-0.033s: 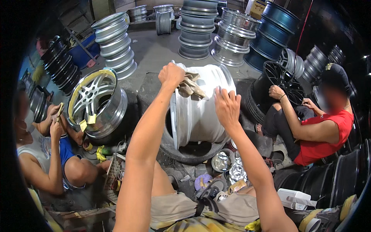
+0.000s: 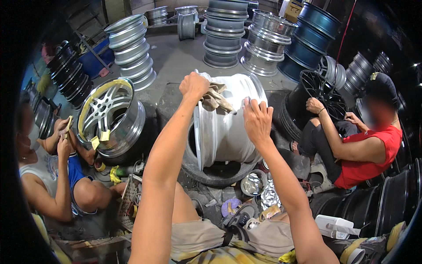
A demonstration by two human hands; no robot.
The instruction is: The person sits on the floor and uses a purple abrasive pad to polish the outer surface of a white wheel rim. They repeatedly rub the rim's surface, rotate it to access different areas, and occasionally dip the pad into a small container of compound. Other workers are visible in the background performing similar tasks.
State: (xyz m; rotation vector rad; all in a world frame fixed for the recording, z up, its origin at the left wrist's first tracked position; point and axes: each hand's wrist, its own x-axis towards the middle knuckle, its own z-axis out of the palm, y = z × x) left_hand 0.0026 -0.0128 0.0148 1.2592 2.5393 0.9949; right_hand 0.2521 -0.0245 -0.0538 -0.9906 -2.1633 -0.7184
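Observation:
A silver wheel rim point(image 2: 231, 127) lies on its side in front of me, on top of a dark tyre point(image 2: 215, 178). My left hand point(image 2: 194, 84) is closed in a fist at the rim's upper left edge. A crumpled beige rag point(image 2: 215, 97) hangs from it over the barrel. On the rim's right side rests my right hand point(image 2: 258, 118), back toward me, fingers bent and somewhat apart, tips touching the metal. Whether anything thin lies under those fingertips is hidden.
A person on the left sits by a spoked silver wheel point(image 2: 105, 114); another in red holds a black wheel point(image 2: 323, 94) on the right. Stacked rims point(image 2: 132, 53) stand beyond. Near my feet lie a bowl point(image 2: 253, 182), crumpled foil point(image 2: 270, 196) and a purple disc point(image 2: 231, 207).

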